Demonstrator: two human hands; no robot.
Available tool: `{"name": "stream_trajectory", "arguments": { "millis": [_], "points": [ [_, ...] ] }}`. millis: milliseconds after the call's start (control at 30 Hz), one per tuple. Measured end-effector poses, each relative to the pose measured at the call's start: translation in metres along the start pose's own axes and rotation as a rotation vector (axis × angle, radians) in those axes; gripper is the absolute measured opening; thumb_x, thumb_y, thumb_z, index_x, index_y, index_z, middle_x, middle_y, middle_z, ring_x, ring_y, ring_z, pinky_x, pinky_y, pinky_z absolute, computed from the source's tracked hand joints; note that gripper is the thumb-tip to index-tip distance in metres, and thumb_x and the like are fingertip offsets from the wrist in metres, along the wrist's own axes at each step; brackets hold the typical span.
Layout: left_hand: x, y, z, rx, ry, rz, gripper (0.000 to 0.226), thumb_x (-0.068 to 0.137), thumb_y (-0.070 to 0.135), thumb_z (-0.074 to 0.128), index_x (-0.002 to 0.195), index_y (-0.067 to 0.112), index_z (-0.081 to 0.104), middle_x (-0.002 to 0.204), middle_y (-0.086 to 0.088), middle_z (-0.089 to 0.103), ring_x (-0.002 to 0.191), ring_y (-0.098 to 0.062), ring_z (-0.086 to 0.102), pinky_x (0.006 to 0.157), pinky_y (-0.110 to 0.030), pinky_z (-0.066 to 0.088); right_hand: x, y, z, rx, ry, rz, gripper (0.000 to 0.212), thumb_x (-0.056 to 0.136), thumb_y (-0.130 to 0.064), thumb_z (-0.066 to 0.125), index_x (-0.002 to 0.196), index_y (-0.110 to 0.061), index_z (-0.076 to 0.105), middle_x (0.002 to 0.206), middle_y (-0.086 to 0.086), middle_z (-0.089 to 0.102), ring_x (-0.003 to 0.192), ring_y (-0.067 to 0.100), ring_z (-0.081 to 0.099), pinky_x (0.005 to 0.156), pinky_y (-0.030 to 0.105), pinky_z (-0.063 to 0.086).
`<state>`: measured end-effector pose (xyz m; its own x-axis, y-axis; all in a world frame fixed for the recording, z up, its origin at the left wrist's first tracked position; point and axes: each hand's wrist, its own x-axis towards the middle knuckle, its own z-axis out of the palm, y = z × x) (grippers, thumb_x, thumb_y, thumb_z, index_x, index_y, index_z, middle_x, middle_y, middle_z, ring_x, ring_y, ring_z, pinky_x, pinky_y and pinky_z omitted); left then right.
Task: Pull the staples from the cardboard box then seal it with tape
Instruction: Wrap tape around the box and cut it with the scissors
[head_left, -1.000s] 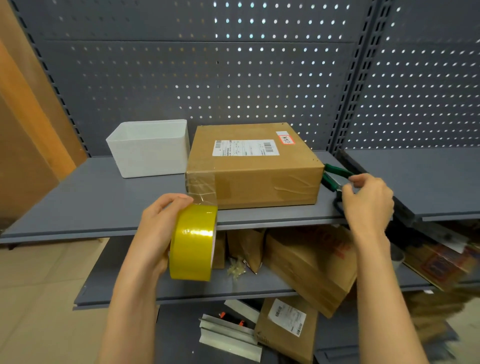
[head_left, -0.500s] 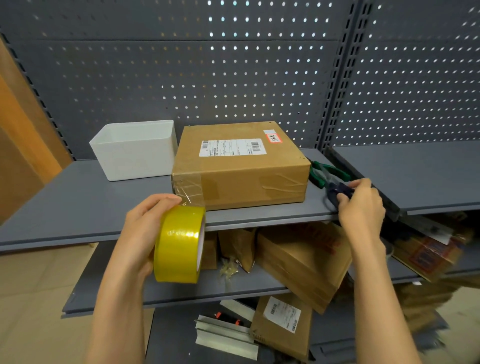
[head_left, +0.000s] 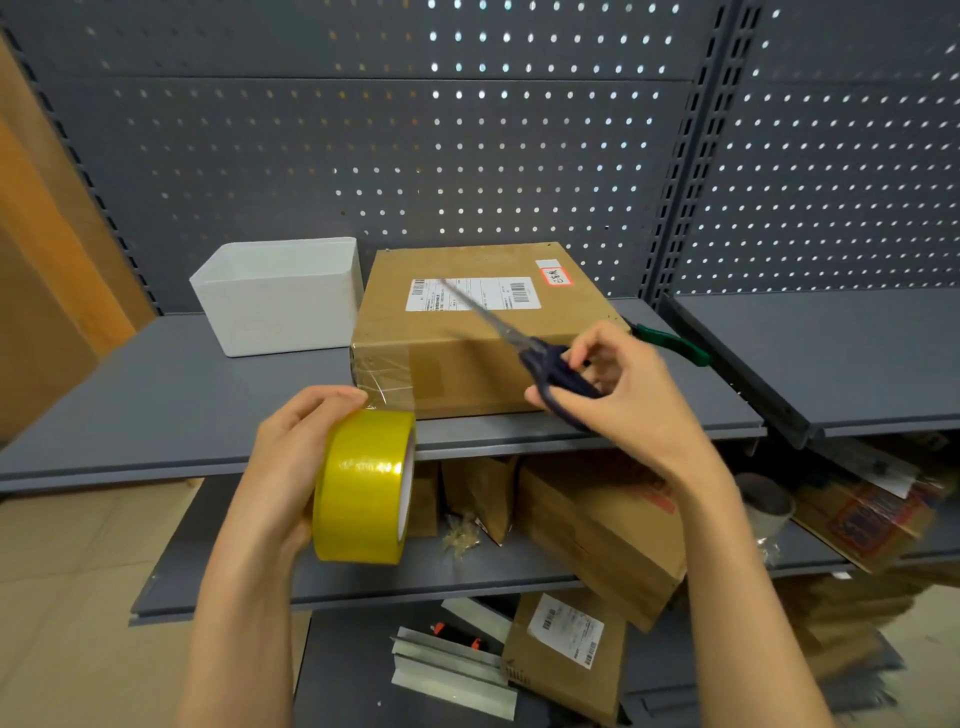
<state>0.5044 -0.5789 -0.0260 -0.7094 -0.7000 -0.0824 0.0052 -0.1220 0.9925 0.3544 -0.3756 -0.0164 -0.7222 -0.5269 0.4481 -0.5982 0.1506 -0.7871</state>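
Cardboard box (head_left: 467, 358) sits beyond both: left hand (head_left: 291, 467) grips tape roll (head_left: 363, 488), right hand (head_left: 623, 395) grips scissors (head_left: 540, 358).

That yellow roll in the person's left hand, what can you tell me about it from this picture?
The tape roll is a wide ring of glossy, see-through yellow packing tape on a pale core. The left hand holds it upright on edge, in the air in front of the shelf, fingers curled over its top and outer face. A clear strip runs from the roll up to the near left corner of the cardboard box, where it is stuck and wrinkled. Nothing else touches the roll.
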Motion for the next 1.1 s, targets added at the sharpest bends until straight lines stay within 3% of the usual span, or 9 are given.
{"name": "stream_trajectory", "arguments": {
  "millis": [33,100,267,367,567,733,1100],
  "points": [
    [0.000,0.000,0.000,0.001,-0.001,0.001,0.008,0.085,0.024,0.063,0.078,0.024,0.069,0.082,0.000,0.065,0.069,-0.014,0.061,0.056,-0.029,0.050,-0.001,0.000,0.004,-0.010,-0.059,-0.011,0.042,0.061,-0.040,0.083,0.076,-0.026,0.047,0.077,-0.014,0.066,0.068,0.013,0.063,0.058,0.019,0.049],
    [0.000,0.000,-0.001,-0.001,0.000,0.001,0.009,0.085,0.024,0.063,0.079,0.024,0.069,0.082,0.001,0.065,0.068,-0.014,0.061,0.055,-0.028,0.050,-0.003,-0.001,0.010,-0.028,-0.147,-0.010,0.042,0.061,-0.044,0.082,0.076,-0.027,0.047,0.078,-0.015,0.065,0.062,0.004,0.058,0.055,0.016,0.046],
    [-0.003,0.000,-0.002,-0.012,0.009,0.003,0.012,0.086,0.023,0.062,0.076,0.025,0.069,0.076,0.004,0.065,0.065,-0.011,0.061,0.053,-0.027,0.049,-0.007,-0.002,0.013,-0.103,-0.241,0.049,0.050,0.058,-0.055,0.079,0.081,-0.029,0.043,0.087,-0.005,0.065,0.076,0.018,0.060,0.067,0.036,0.052],
    [-0.004,0.000,-0.001,-0.020,0.019,0.005,0.014,0.086,0.021,0.061,0.075,0.025,0.069,0.075,0.005,0.065,0.066,-0.011,0.060,0.055,-0.027,0.049,-0.010,0.000,0.010,-0.128,-0.278,0.084,0.051,0.057,-0.059,0.077,0.079,-0.031,0.040,0.088,-0.006,0.065,0.079,0.016,0.061,0.070,0.034,0.053],
    [-0.005,0.001,0.000,-0.018,0.023,0.002,0.014,0.086,0.022,0.061,0.075,0.025,0.069,0.076,0.004,0.065,0.066,-0.012,0.060,0.054,-0.027,0.049,-0.007,-0.001,0.007,-0.150,-0.380,0.122,0.051,0.056,-0.061,0.077,0.078,-0.029,0.044,0.079,-0.007,0.063,0.063,0.002,0.054,0.060,0.022,0.046],
    [-0.005,0.001,-0.002,-0.027,0.008,-0.003,0.017,0.086,0.021,0.061,0.072,0.025,0.069,0.066,0.008,0.066,0.054,-0.005,0.062,0.045,-0.022,0.050,0.002,-0.006,0.017,-0.137,-0.444,0.122,0.051,0.058,-0.060,0.077,0.080,-0.024,0.048,0.071,-0.012,0.059,0.059,0.002,0.048,0.058,0.019,0.040],
    [-0.005,0.000,-0.003,-0.011,-0.007,0.018,0.024,0.086,0.020,0.061,0.067,0.028,0.072,0.067,0.007,0.067,0.055,-0.003,0.061,0.047,-0.022,0.047,0.021,-0.014,0.031,-0.159,-0.492,0.117,0.049,0.059,-0.060,0.077,0.080,-0.022,0.053,0.071,-0.014,0.059,0.059,0.002,0.047,0.060,0.022,0.039]
  ]
}}
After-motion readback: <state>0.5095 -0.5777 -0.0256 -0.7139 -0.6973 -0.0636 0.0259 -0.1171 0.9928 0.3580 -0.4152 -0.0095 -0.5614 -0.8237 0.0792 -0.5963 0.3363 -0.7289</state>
